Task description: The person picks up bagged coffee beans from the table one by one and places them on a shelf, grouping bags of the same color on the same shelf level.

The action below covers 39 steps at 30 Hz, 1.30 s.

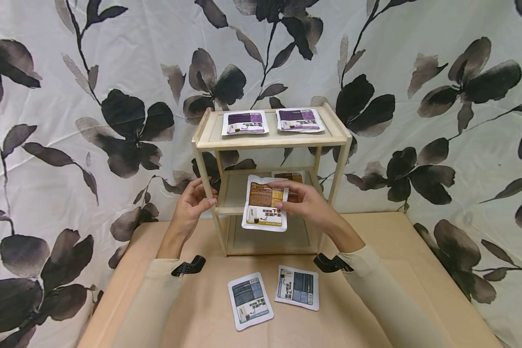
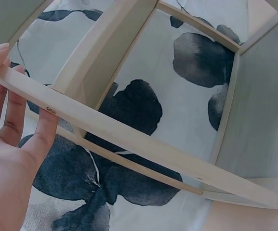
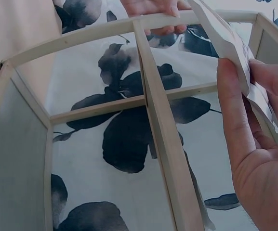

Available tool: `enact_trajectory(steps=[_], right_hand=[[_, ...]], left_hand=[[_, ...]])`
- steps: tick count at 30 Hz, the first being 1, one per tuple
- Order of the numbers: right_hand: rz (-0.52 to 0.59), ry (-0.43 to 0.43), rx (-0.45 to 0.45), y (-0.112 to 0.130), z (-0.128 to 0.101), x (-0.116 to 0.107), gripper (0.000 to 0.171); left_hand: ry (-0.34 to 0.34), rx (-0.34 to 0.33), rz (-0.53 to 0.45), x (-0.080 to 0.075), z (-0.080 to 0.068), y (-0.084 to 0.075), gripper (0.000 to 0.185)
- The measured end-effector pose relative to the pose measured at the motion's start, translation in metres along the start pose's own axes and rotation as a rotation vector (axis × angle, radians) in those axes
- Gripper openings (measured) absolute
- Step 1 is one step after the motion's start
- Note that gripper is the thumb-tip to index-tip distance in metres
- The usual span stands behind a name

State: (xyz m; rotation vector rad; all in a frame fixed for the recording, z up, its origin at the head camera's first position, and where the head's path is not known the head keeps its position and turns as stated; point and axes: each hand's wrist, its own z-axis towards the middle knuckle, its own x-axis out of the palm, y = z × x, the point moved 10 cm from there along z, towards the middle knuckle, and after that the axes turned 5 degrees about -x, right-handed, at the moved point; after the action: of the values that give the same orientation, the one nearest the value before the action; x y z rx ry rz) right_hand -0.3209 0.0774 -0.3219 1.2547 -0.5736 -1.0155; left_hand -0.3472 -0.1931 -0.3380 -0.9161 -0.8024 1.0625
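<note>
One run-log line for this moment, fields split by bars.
left hand: grips rack post | right hand: holds brown packet | top shelf: two purple packets | middle shelf: another brown packet | table: two blue packets

A thin, flat white packet (image 3: pixel 232 45) is pinched between the thumb and fingers of the right hand (image 3: pixel 269 168), held tilted and seen nearly edge-on. Part of an open-sided rack of pale wooden bars (image 3: pixel 172 159) is covered from view by it. At the top, a curved rail of the rack is touched by the fingers of the left hand (image 3: pixel 160 9). At the left, a flat grey-green panel (image 3: pixel 18 159) is framed by pale bars. Behind, a white cloth printed with dark flowers (image 3: pixel 81 168) is seen, bordered by a plain tan surface (image 3: pixel 18 29).
</note>
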Motion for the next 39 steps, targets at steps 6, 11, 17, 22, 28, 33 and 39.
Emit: enact_trajectory(steps=[6,11,17,22,28,33,39], right_hand=[[0.023,-0.017,0.033,-0.004,0.01,-0.003,0.051],[0.005,-0.014,0.037,-0.006,0.02,-0.006,0.054],[-0.049,-0.001,-0.011,0.001,0.033,-0.008,0.054],[-0.161,0.006,-0.031,0.004,0.044,-0.01,0.052],[-0.172,0.023,0.004,0.0,0.054,-0.01,0.053],[-0.147,0.04,0.028,-0.002,0.063,-0.01,0.052],[-0.073,0.052,0.057,-0.005,0.071,-0.009,0.054]], left_hand=[[-0.016,-0.003,0.005,0.0,-0.001,0.0,0.058],[-0.025,-0.01,0.015,0.0,-0.002,0.0,0.059],[-0.017,-0.004,0.024,0.001,-0.001,-0.001,0.059],[-0.024,-0.012,0.009,0.0,-0.002,0.001,0.059],[-0.035,-0.021,0.016,-0.001,-0.003,0.003,0.061],[-0.034,-0.014,0.013,0.0,-0.003,0.001,0.061],[-0.033,-0.015,0.017,0.001,-0.004,-0.001,0.058]])
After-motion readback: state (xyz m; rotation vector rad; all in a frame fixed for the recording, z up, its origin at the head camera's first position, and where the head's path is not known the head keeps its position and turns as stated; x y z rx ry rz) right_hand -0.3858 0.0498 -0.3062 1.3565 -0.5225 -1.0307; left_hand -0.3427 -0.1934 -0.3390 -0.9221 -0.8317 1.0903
